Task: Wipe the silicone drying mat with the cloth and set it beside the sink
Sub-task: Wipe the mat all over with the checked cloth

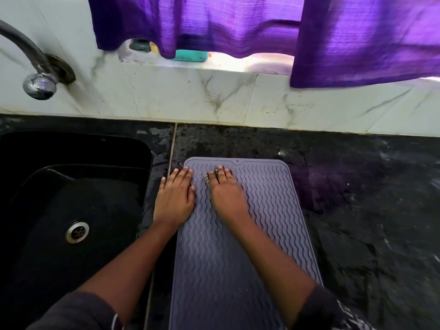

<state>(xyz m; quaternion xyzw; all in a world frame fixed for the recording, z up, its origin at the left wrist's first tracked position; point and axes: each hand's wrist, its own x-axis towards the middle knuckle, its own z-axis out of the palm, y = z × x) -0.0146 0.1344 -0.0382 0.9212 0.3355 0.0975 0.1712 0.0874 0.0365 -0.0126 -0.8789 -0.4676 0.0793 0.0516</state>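
Note:
The grey silicone drying mat (240, 246), ribbed with wavy lines, lies flat on the dark counter just right of the sink (71, 186). My left hand (175, 198) rests palm down on the mat's far left edge, fingers straight, holding nothing. My right hand (225, 194) presses on the mat's upper middle, slightly blurred, its fingers curled over a small cloth (215, 172). Only dark and white slivers of the cloth show between the fingers.
The black sink has a metal drain (77, 232) and a tap (39, 85) on the tiled wall above it. The wet black stone counter (369, 198) stretches to the right. A purple curtain (238, 25) hangs over the ledge, which holds a teal item (191, 55).

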